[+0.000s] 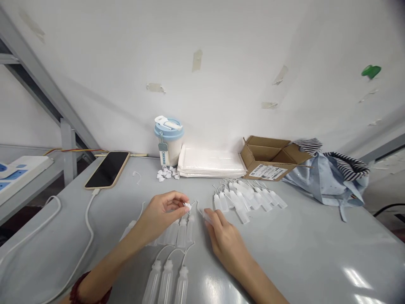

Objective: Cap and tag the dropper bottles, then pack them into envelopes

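A grey desk [294,253] stretches out from a white wall [221,55] marked with strips of old tape, with a grey metal frame [41,80] at left. Along the desk's far edge sit an open cardboard box [268,158], a heap of light blue cloth [329,183] with striped trim, a stack of white trays [210,162] and a blue-lidded tumbler [168,141]. A white power strip [19,175] sits off the desk at far left. A phone [107,169] lies face up near the left edge, its white cable [90,219] curving toward the person. Two groups of clear plastic bottles with thin tubes lie on the desk: one fanned out [247,198] right of the hands, the other [167,274] in a row nearer the person, partly beneath the left hand. A small pile of white caps [166,173] rests by the tumbler. The left hand [161,213], a dark bead bracelet [90,289] at its wrist, pinches a small white cap [187,206] in its fingertips. Just beside it, the right hand [223,240] closes its fingertips on a clear plastic piece [206,216], partly hidden.
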Demonstrator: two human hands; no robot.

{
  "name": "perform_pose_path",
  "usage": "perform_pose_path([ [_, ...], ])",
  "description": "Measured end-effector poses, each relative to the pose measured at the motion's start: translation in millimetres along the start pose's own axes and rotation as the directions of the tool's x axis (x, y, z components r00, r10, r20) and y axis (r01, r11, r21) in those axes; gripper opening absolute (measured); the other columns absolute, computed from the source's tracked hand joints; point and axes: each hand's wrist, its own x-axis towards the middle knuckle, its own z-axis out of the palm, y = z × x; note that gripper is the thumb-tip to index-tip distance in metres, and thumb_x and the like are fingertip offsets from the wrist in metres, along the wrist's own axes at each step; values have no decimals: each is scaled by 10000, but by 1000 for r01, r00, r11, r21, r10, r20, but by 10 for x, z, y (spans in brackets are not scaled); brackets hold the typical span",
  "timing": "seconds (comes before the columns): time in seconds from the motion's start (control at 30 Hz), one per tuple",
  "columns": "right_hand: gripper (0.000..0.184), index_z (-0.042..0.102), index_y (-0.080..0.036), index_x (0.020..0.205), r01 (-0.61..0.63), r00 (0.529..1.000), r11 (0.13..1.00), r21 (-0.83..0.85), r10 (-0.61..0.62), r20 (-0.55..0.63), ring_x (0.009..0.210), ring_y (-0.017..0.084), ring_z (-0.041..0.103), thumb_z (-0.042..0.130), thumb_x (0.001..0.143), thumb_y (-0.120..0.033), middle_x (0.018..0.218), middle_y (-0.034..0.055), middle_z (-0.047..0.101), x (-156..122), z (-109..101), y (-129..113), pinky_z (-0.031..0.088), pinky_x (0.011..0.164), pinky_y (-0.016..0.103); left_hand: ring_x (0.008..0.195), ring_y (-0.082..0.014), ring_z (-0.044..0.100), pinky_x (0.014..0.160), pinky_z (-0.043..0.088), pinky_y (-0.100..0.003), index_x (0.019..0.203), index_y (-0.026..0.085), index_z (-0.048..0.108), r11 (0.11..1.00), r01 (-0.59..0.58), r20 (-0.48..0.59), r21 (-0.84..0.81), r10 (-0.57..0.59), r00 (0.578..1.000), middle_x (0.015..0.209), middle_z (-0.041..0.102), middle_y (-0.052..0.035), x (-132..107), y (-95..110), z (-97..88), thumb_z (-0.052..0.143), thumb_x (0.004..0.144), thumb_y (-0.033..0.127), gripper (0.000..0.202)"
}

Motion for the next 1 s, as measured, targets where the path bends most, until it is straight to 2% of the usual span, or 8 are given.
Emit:
perform_pose_path([
  [0.07,298,487,-153,1188,-92,991,966,241,114,-77,621,169,560,329,953,-247,875,78,593,2,-65,1,420,550,277,809,-198,659,702,523,-286,860,189,657,998,31,43,-51,-28,999,825,691,-29,-4,-8,17,668,757,360,201],
  [0.1,292,488,-166,1184,-142,980,911,387,186,-77,604,157,548,362,952,-293,834,53,591,6,-104,-11,419,549,270,814,-199,660,714,522,-292,853,188,655,997,41,73,-72,-35,997,826,694,-30,-7,-14,31,670,757,358,196],
  [0.2,296,505,-204,1143,-252,952,585,771,292,89,524,108,500,452,928,-401,750,-13,564,22,-212,-81,405,523,243,830,-203,659,766,513,-312,837,182,668,992,57,157,-109,-40,987,820,704,-31,-24,-36,100,679,756,355,192],
  [0.27,305,523,-206,1090,-285,949,360,888,239,208,495,85,477,494,904,-446,744,-28,555,34,-250,-131,398,515,236,848,-204,657,802,505,-319,846,182,682,985,73,184,-157,-44,982,827,710,-30,-40,-45,159,687,754,350,192],
  [0.33,324,535,-199,1051,-305,946,245,920,189,263,473,75,459,525,884,-476,719,-36,551,39,-257,-166,386,508,234,852,-199,656,831,499,-325,868,184,690,967,94,173,-236,-53,983,833,712,-29,-59,-47,213,683,760,346,195],
  [0.57,352,540,-181,980,-301,941,175,938,216,261,437,56,399,560,859,-511,660,-41,559,38,-216,-173,308,481,212,814,-166,625,815,483,-287,872,202,691,924,78,104,-374,-42,994,805,684,-7,-73,-62,307,676,777,318,150],
  [0.83,404,559,-173,924,-375,903,74,924,253,347,414,40,365,611,805,-555,614,-40,556,100,-218,-138,271,457,195,778,-175,610,804,481,-294,833,192,690,869,131,23,-476,-136,990,813,668,-19,-16,-86,454,701,726,390,226],
  [1.0,463,551,-182,859,-449,856,21,893,298,423,378,27,271,654,734,-616,476,-69,475,102,-130,-63,186,426,175,712,-171,597,712,491,-271,770,196,679,904,124,42,-408,-117,992,750,651,-17,-12,-74,515,700,707,449,261],
])
